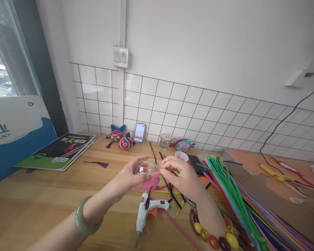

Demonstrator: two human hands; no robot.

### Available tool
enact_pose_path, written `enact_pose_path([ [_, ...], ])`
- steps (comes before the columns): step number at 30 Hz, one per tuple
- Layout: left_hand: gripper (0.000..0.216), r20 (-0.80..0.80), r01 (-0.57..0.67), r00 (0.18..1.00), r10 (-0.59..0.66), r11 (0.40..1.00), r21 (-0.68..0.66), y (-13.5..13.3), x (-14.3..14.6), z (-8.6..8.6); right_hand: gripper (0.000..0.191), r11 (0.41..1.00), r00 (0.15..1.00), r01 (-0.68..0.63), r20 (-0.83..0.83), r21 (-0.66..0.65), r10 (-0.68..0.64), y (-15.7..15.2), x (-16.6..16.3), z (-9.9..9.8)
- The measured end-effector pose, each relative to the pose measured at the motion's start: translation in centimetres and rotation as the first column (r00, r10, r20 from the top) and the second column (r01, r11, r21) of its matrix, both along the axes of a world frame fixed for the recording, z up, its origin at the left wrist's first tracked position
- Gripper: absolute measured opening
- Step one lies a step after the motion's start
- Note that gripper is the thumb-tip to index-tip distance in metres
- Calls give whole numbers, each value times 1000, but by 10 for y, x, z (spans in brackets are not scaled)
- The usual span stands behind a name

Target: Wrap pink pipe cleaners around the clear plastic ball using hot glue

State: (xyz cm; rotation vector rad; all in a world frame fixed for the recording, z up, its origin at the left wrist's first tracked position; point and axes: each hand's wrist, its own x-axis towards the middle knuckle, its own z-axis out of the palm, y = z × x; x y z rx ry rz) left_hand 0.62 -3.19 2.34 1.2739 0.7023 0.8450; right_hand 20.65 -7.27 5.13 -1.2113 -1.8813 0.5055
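Clasping a partly hidden clear ball, left hand; pinching pink strand, right hand.

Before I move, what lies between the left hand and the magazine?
In the head view, a purple tassel lies on the wooden table between the magazine and the left hand, which holds the clear ball.

- Left hand, centre of frame: holds a clear ball partly covered by a pink coil.
- Right hand, right of centre: pinches a pink strand.
- Glue gun, lower centre: white, nozzle toward the bottom edge.
- Pipe cleaners, lower right: a multicoloured bundle.
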Motion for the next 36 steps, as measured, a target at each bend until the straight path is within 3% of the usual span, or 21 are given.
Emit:
enact_pose_path([
  [19,78,-23,-8,1000,8,1000,9,2,0,-3,17,999,1000,-11,1,-30,11,0,-1,-1],
  [27,90,0,-30,1000,30,999,-19,-1,1,0,16,998,999,-29,-16,-49,28,1,2,-1],
  [36,85,14,5,1000,-5,1000,-10,1,1,-2,17,998,999,-24,-23,-56,23,0,0,0],
])
